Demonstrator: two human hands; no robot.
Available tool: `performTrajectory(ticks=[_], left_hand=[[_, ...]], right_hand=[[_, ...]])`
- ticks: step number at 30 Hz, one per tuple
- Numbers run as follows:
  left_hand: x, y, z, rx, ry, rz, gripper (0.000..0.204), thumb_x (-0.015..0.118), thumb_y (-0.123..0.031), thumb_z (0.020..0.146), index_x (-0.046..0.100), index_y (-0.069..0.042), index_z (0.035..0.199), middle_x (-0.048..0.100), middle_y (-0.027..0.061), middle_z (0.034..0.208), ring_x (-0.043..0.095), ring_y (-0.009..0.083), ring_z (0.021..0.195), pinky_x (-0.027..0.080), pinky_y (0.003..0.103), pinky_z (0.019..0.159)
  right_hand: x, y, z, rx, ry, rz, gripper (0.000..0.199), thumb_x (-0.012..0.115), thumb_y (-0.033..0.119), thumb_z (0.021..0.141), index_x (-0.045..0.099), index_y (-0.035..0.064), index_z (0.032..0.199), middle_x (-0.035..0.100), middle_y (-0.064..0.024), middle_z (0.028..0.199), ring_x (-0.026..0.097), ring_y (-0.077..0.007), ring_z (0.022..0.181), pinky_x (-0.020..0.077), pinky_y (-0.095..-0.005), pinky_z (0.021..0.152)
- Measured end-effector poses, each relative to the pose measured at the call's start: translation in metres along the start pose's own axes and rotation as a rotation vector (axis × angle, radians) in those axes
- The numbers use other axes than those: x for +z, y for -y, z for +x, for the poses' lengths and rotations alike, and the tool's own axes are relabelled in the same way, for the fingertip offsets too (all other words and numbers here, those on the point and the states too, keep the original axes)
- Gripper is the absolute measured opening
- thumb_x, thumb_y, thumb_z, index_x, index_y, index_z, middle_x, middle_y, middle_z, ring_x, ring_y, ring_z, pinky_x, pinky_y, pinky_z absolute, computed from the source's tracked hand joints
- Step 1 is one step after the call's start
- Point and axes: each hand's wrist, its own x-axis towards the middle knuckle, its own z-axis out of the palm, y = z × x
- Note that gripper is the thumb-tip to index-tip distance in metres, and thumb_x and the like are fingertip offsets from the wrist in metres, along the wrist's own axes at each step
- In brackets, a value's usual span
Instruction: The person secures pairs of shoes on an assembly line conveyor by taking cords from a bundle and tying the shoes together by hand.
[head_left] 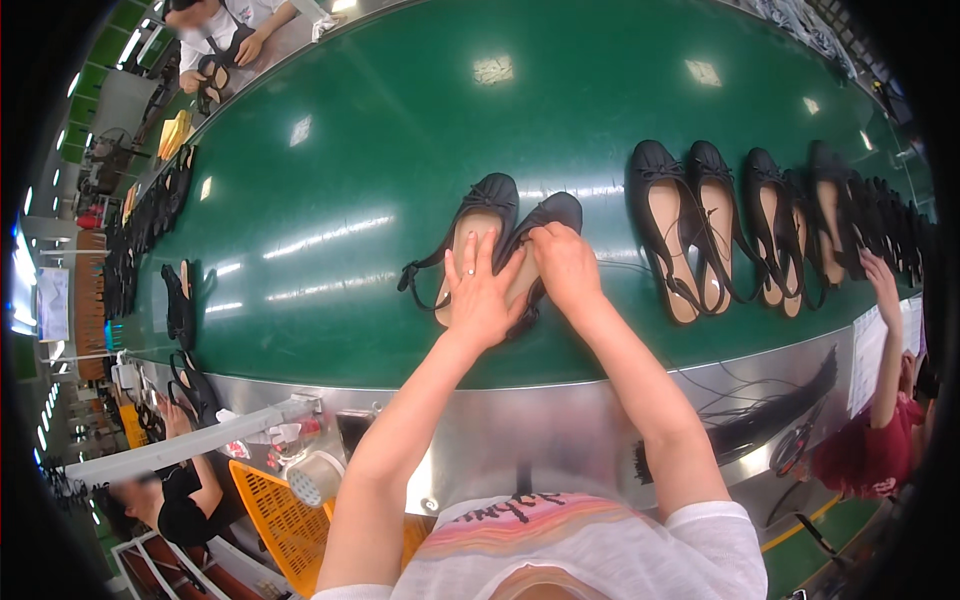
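Two black slingback flat shoes with tan insoles lie side by side on a green conveyor belt [380, 150]. My left hand [482, 290] rests flat with spread fingers on the insole of the left shoe [487, 200]. My right hand [565, 265] has its fingers curled on the right shoe [555, 212], pinching at its front edge. Both forearms reach in from the lower edge over the belt's metal rim.
Several more black shoes in pairs [690, 220] lie in a row to the right on the belt. A co-worker in red [880, 440] reaches in at right. More shoes [180, 300] line the left edge. An orange crate [280, 515] stands below; another person [225, 30] works at top left.
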Motion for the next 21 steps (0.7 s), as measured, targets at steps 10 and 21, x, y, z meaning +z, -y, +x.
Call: performTrajectory(ticks=[10,21], left_hand=[[-0.003,-0.004,0.001,-0.010,0.003,-0.048,0.059,0.064,-0.030,0.077,0.046,-0.023,0.132,0.017,0.0174,0.146,0.011,0.0392,0.136,0.007,0.059,0.105],[-0.012,-0.002,0.005,-0.013,0.111,-0.041,0.065,0.071,-0.020,0.073,0.045,-0.026,0.132,0.013,0.0157,0.147,0.008,0.0381,0.137,0.006,0.058,0.106]], right_hand=[[-0.009,-0.001,-0.003,-0.070,0.005,-0.033,0.022,0.055,0.005,0.073,0.062,0.0055,0.093,0.058,-0.0085,0.084,0.058,-0.0247,0.081,0.0494,-0.0339,0.072],[0.000,-0.001,-0.005,-0.014,-0.117,-0.013,0.012,0.059,0.008,0.074,0.064,0.0065,0.085,0.058,-0.0059,0.078,0.058,-0.0236,0.079,0.0493,-0.0337,0.069]])
